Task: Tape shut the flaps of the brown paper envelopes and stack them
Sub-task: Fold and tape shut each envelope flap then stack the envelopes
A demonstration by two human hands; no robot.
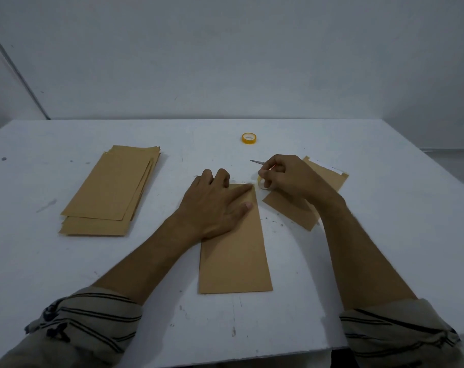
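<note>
Right hand (286,179): fingers curled round the scissors (256,162), of which only a thin grey blade tip shows past the knuckles; the handles are hidden in the grip. A pale yellowish loop (261,184) sits at the fingertips; whether it is a strip of tape or a small roll cannot be told. The forearm covers the middle of the right-side envelopes (289,212), so their count is unclear; a white strip (329,167) shows at the far end. Left hand (215,205): laid flat with fingers spread and straight, pressing the far end of the centre envelope (236,261) and hiding its flap. Striped rolled sleeves (92,320) are cut off by the lower edge.

The centre envelope is plain brown paper, long and narrow, lying lengthwise away from the viewer in the middle of the counter (384,208), just beside the right-side envelopes. A loosely squared stack (106,192) of the same envelopes lies well apart at the left. 1 yellow tape roll (248,138) rests flat further back.

The counter is white, scuffed and flecked with dark marks; behind it stands a bare grey-white wall (225,62)
</note>
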